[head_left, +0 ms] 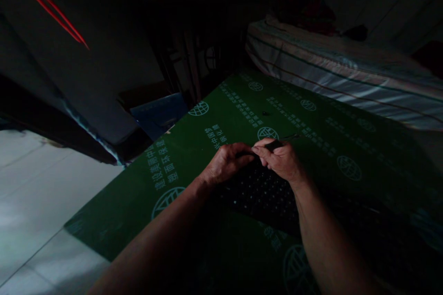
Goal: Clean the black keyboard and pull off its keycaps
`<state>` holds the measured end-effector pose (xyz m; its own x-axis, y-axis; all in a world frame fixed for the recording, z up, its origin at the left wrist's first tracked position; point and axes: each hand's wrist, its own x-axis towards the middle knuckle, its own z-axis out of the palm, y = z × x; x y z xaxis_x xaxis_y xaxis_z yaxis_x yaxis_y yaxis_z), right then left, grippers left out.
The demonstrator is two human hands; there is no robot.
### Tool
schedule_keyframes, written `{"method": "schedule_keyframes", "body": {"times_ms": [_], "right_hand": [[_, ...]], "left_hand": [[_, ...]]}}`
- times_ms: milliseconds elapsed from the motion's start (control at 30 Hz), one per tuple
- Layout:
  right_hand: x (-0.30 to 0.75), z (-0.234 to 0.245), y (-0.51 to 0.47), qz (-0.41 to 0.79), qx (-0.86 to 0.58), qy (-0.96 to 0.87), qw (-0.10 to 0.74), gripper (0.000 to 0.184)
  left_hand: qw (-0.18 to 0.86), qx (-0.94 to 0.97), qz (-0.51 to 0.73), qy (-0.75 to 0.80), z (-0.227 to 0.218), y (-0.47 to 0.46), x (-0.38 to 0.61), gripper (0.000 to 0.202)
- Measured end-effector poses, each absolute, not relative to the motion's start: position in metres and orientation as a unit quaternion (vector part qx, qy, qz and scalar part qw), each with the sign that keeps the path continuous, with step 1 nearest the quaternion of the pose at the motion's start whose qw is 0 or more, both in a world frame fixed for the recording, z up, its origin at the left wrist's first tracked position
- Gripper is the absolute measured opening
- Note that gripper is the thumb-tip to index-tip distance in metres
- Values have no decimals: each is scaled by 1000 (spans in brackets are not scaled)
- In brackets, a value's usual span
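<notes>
My left hand (226, 162) and my right hand (281, 159) meet over a dark perforated panel (263, 196) lying on a green sheet (194, 147) printed with white characters and globe logos. My right hand is closed around a thin dark tool (277, 144) whose tip sticks out to the right. The fingers of my left hand are curled and pinched against the tool's near end; what they hold is too dark to make out.
A striped mattress (332, 73) lies at the back right. Pale floor tiles (31, 193) spread to the left. A blue object (159, 113) sits behind the sheet's far edge. Red cables (48, 7) hang at the upper left. The scene is very dim.
</notes>
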<state>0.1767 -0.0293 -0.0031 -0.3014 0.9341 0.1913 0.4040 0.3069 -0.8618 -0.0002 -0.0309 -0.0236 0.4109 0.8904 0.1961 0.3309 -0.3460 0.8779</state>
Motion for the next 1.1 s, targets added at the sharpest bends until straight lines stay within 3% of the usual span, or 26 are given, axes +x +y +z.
{"method": "schedule_keyframes", "body": {"times_ms": [333, 600, 1100], "right_hand": [[176, 7, -34, 413, -429, -700, 394, 25], [173, 9, -36, 452, -403, -668, 432, 23], [170, 7, -38, 462, -395, -652, 453, 21]], "left_hand": [[584, 583, 398, 402, -14, -32, -4, 20], [577, 581, 398, 413, -9, -34, -7, 23], [682, 483, 429, 344, -11, -32, -9, 20]]}}
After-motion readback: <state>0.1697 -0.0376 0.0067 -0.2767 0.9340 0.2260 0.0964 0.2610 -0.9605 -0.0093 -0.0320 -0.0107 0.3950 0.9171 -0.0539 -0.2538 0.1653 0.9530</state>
